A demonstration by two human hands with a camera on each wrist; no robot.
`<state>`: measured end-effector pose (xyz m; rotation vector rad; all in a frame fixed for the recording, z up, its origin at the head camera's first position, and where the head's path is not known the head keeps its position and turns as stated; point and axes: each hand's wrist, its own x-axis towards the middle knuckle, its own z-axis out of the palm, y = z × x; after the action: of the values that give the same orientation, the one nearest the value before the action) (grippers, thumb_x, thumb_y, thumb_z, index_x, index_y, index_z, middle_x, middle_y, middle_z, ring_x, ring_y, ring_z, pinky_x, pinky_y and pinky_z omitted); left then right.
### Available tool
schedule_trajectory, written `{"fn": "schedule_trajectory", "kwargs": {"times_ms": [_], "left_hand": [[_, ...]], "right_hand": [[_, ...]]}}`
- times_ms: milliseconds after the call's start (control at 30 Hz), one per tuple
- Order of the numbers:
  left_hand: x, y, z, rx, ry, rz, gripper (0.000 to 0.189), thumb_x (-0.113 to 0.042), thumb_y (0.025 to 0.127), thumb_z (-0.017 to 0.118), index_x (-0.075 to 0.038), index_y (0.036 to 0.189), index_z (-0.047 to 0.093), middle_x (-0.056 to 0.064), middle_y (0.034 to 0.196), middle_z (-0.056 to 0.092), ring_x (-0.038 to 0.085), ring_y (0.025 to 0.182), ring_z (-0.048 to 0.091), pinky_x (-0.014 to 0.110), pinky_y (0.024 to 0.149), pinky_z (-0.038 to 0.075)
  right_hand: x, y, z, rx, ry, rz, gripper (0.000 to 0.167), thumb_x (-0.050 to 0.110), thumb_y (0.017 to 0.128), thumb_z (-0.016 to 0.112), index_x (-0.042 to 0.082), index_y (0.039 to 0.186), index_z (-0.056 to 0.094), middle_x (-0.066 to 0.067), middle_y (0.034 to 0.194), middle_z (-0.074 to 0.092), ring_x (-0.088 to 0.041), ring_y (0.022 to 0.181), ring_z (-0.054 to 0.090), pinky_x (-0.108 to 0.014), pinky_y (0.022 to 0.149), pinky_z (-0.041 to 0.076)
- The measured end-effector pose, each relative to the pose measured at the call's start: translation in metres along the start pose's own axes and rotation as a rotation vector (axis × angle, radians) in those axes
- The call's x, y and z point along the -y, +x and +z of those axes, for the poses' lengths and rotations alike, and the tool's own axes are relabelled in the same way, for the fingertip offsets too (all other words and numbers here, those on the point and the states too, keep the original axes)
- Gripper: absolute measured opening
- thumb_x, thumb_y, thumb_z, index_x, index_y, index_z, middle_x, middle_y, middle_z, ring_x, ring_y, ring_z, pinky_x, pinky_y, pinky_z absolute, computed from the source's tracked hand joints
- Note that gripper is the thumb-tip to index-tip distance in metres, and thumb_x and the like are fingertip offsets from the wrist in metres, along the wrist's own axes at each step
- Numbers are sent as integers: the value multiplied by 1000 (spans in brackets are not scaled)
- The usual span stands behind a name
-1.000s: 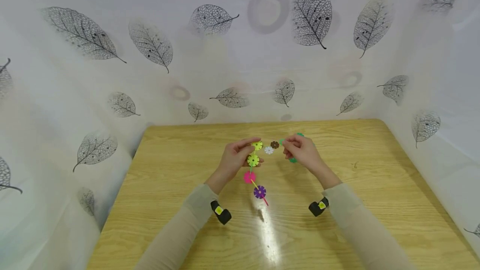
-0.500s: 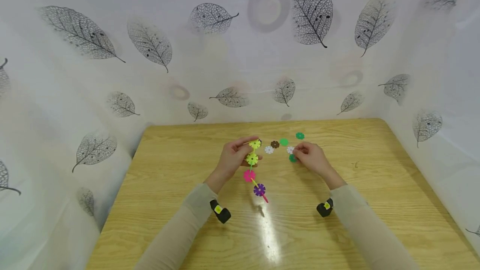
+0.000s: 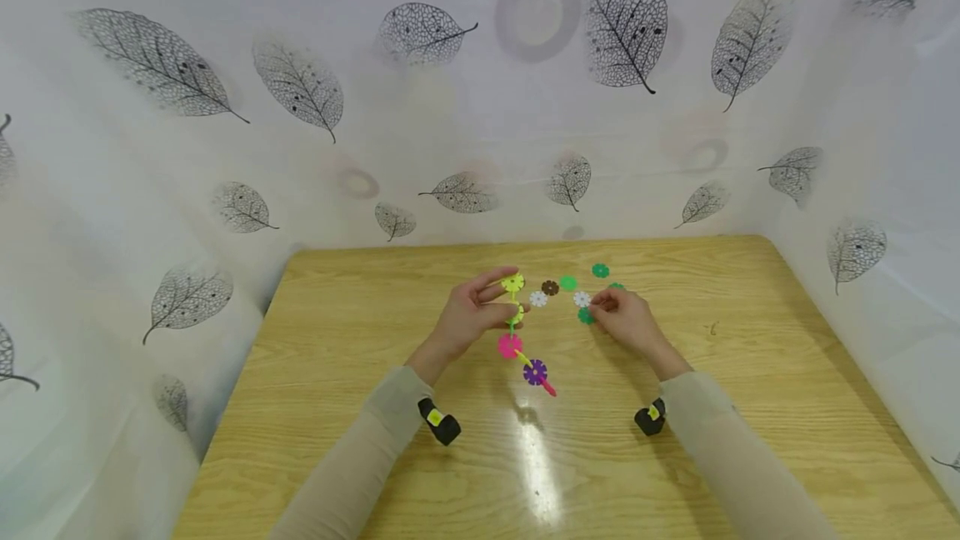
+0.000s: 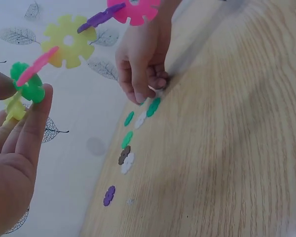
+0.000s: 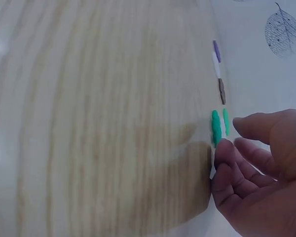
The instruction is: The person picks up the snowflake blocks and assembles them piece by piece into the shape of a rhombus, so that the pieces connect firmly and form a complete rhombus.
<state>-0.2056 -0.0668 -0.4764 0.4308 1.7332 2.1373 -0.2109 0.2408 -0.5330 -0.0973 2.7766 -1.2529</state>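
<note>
My left hand [image 3: 472, 317] pinches a chain of notched interlocking plastic discs [image 3: 510, 346], which hangs down in front of the fingers. Up close in the left wrist view, a green disc [image 4: 32, 88] sits between thumb and fingers, with pink, yellow and purple discs slotted on beyond it. Low over the table, my right hand [image 3: 628, 323] has its fingers loosely bent. Its fingertips are right at a loose white disc [image 3: 581, 299] and a dark green disc [image 3: 585, 316]. In the right wrist view no disc shows in the gap between thumb and fingers.
More loose discs lie toward the back of the wooden table [image 3: 337, 440]: white [image 3: 537, 299], brown [image 3: 551, 287], light green [image 3: 567, 283] and dark green [image 3: 600, 271]. A purple disc [image 4: 109, 196] lies farther along. Behind stands a leaf-printed curtain [image 3: 420, 123].
My right hand has moved right, from the light green disc to beside the white and dark green ones. My left fingers have spread a little, and the chain's lower end has swung right.
</note>
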Motion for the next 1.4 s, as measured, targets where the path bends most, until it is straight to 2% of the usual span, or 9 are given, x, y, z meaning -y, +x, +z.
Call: {"fn": "schedule_trajectory", "kwargs": {"times_ms": [200, 467, 667, 733, 800, 900, 1000, 1167, 1400], "left_hand": [[0, -1, 1, -34, 6, -11, 59, 8, 93, 70, -8, 148, 59, 30, 131, 69, 17, 92, 80, 41, 81, 69], [-1, -3, 2, -58, 17, -22, 56, 5, 92, 73, -12, 143, 64, 27, 115, 76, 17, 86, 81, 47, 83, 68], [-2, -4, 3, -7, 15, -23, 60, 7, 94, 71, -10, 150, 57, 23, 147, 62, 14, 92, 80, 41, 86, 68], [-3, -5, 3, 2, 9, -23, 61, 7, 94, 70, -10, 151, 56, 22, 153, 57, 13, 94, 80, 39, 86, 68], [-3, -4, 3, 4, 5, -26, 62, 7, 94, 69, -11, 152, 55, 22, 155, 55, 15, 96, 80, 40, 87, 67], [-2, -4, 3, 2, -3, -31, 63, 8, 94, 69, -12, 153, 55, 22, 158, 52, 26, 104, 79, 45, 91, 66], [-2, -3, 3, 8, -6, -34, 66, 9, 93, 68, -12, 154, 54, 23, 161, 47, 33, 111, 77, 48, 94, 65], [0, -2, 1, 38, 6, -22, 67, 11, 94, 64, -10, 156, 50, 30, 153, 53, 22, 105, 79, 46, 94, 65], [1, -3, 0, 55, 4, 3, 66, 12, 96, 56, -9, 158, 47, 24, 163, 44, 19, 105, 79, 67, 103, 54]], "right_hand": [[1, 1, 6, 2, -102, -68, 34, 16, 100, 72, -7, 124, 66, -13, 92, 67, -21, 79, 57, -31, 69, 48], [4, 2, 7, 18, -131, -42, 42, 16, 100, 72, -9, 133, 63, -14, 93, 66, -21, 78, 55, -32, 69, 48], [6, 2, 7, 25, -126, -17, 39, 20, 100, 72, -7, 128, 64, -15, 97, 67, -22, 83, 58, -32, 71, 49], [6, 2, 7, 28, -124, -4, 40, 21, 100, 73, -7, 126, 64, -17, 99, 67, -24, 86, 59, -35, 73, 52], [8, 2, 7, 34, -120, 15, 41, 22, 99, 74, -7, 126, 64, -18, 103, 69, -26, 91, 62, -38, 77, 56], [9, 1, 7, 37, -115, 27, 39, 21, 99, 75, -7, 123, 65, -20, 107, 69, -29, 96, 64, -43, 82, 58], [10, 1, 6, 36, -115, 34, 37, 21, 98, 75, -7, 120, 66, -20, 107, 69, -30, 97, 63, -43, 83, 58], [10, 2, 6, 38, -110, 26, 31, 18, 98, 75, -3, 117, 63, -17, 103, 68, -28, 94, 63, -41, 80, 56], [16, 0, 6, 47, -42, -22, 22, 14, 103, 68, -1, 119, 64, -19, 111, 71, -33, 105, 68, -48, 93, 60]]}}
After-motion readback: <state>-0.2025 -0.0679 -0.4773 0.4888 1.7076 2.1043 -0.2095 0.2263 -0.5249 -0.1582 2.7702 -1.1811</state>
